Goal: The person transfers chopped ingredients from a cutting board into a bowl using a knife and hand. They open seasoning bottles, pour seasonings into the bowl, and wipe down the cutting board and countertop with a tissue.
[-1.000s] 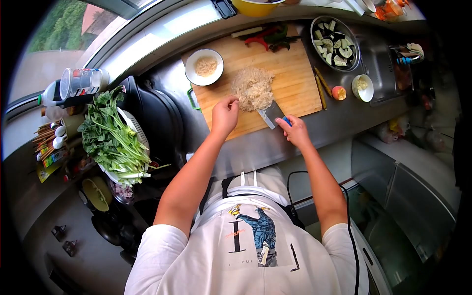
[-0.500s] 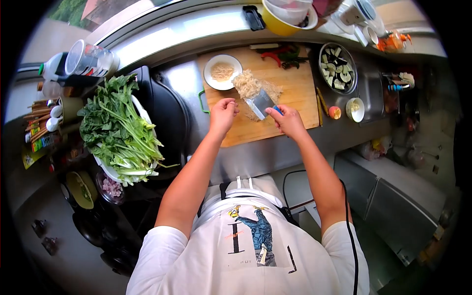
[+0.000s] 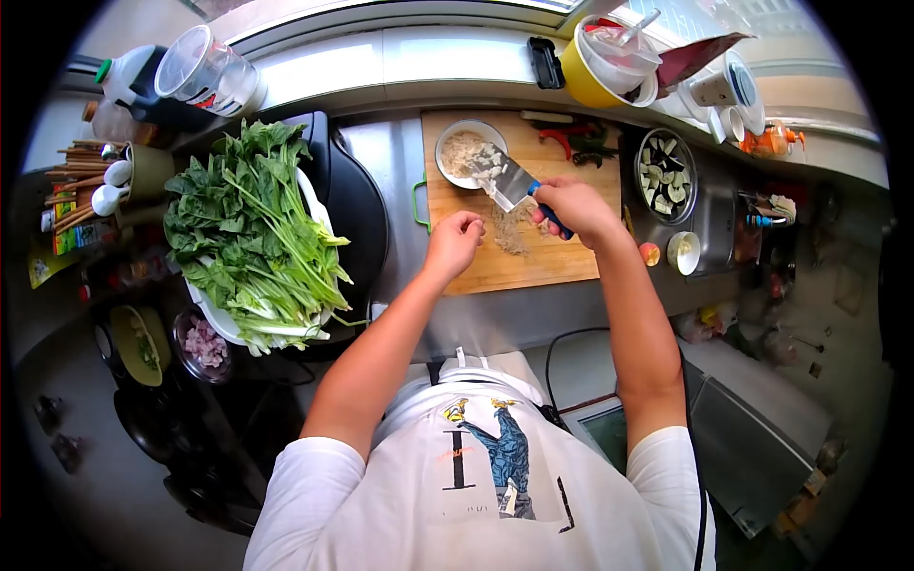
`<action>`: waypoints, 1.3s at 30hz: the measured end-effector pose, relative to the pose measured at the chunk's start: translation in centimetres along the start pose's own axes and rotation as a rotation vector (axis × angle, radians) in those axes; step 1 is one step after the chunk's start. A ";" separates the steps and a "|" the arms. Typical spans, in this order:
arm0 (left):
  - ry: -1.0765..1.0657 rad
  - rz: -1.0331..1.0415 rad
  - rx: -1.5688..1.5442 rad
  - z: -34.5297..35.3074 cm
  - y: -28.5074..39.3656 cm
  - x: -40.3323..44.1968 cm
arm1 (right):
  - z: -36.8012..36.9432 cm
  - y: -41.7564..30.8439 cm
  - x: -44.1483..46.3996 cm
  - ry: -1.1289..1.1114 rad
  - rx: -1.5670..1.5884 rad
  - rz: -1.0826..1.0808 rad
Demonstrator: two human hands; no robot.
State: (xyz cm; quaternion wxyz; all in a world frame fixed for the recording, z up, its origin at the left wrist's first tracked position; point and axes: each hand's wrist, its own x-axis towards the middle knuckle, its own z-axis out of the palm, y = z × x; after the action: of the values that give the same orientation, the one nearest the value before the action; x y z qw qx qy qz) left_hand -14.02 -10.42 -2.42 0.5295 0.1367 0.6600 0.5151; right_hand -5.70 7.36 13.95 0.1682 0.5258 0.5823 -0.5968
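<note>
My right hand (image 3: 586, 211) grips the blue-and-black handle of a scraper (image 3: 514, 183) with a wide metal blade. The blade reaches over the edge of a white bowl (image 3: 442, 164), with pale minced food (image 3: 466, 150) on it and in the bowl. My left hand (image 3: 454, 243), its fingers curled together, hovers over the near left part of the wooden cutting board (image 3: 552, 265); nothing shows in it. Pale scraps (image 3: 509, 230) lie on the board below the blade. Red and green peppers (image 3: 581, 147) rest at its far right.
Leafy greens (image 3: 252, 228) fill a white basin at left, beside a black round appliance (image 3: 367, 224). Right of the board stand a metal bowl of chopped eggplant (image 3: 665, 176), a small white bowl (image 3: 684, 252) and the sink (image 3: 716, 224). A yellow bucket (image 3: 583, 76) sits on the sill.
The scraper has moved from the board to over the white bowl, carrying pale minced food. The heap on the board is now only scraps. The view has shifted, too.
</note>
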 end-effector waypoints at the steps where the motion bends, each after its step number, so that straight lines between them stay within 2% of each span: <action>1: 0.007 -0.003 -0.010 -0.1 0.2 -0.1 | 0.0 -0.3 -0.3 0.013 -0.052 -0.002; 8: 0.096 0.106 0.153 -0.7 0.7 -0.4 | 0.0 0.8 -1.1 0.083 -0.136 -0.076; 12: 0.120 0.128 0.217 -0.2 1.5 -0.6 | -0.6 2.5 -1.1 0.082 -0.067 -0.083; 14: 0.113 0.146 0.258 0.0 1.6 -0.5 | -0.9 4.2 -0.9 0.152 -0.073 -0.134; 19: 0.080 0.181 0.372 0.4 0.9 -1.0 | -1.9 11.3 -0.2 0.113 0.111 -0.122; 21: 0.086 0.144 0.348 0.7 0.1 -1.0 | -1.9 14.7 -0.1 0.046 0.321 -0.144; 25: 0.046 0.125 0.398 1.2 -1.1 -1.3 | -2.2 20.4 -1.7 0.083 0.469 -0.066; 27: 0.018 0.222 0.633 1.4 -1.5 -1.5 | -2.8 23.4 -2.7 0.107 0.492 -0.055; 31: 0.035 0.186 0.769 3.0 -1.1 -2.5 | -3.7 28.9 -2.8 0.240 0.503 0.003; 34: 0.053 0.180 0.876 4.2 -1.2 -2.9 | -4.1 30.6 -1.3 0.415 0.522 -0.064; 39: 0.192 0.358 0.980 5.6 -2.1 -2.5 | -3.9 29.8 2.8 0.546 0.400 -0.124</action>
State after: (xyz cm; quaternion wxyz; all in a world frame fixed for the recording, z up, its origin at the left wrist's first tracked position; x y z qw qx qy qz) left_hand -7.51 -10.19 -2.25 0.2448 0.4309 0.8351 0.2387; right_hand 19.12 4.01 -2.94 -0.1369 0.6524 0.5080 -0.5455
